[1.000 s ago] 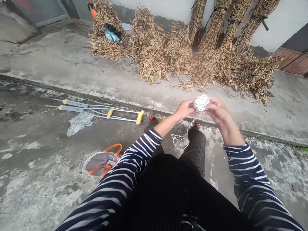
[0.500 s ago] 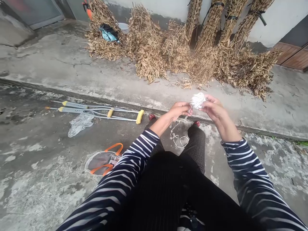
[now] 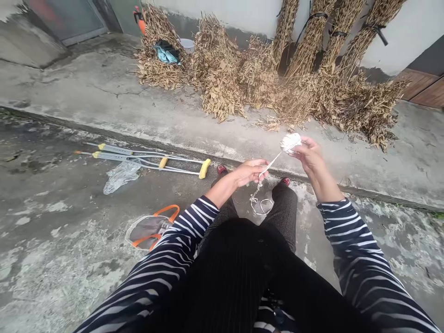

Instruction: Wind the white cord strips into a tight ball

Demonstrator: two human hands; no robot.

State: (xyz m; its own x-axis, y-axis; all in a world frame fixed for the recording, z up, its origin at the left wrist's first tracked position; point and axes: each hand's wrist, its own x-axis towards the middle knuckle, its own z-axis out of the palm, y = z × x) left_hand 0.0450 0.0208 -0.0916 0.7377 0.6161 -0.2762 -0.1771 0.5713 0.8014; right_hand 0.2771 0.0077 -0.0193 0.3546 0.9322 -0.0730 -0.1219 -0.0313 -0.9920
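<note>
My right hand (image 3: 310, 155) grips a ball of white cord (image 3: 290, 142) by its right side, over the edge of the concrete step. A strand of white cord (image 3: 274, 163) runs down to the left from the ball. Lower and to the left, my left hand (image 3: 250, 172) pinches this strand between its fingers. Below my left hand the strand hangs down, and a loose loop of cord (image 3: 262, 212) lies on the ground between my legs.
Two crutches (image 3: 149, 159) and a clear plastic bag (image 3: 121, 175) lie at the left. Nearer is a bag with orange handles (image 3: 145, 231). Dried plant bundles (image 3: 222, 78) line the wall beyond the concrete step (image 3: 156, 115).
My left hand has moved down and left, away from the ball. A taut length of cord now spans the gap between my hands. My right hand still has the ball.
</note>
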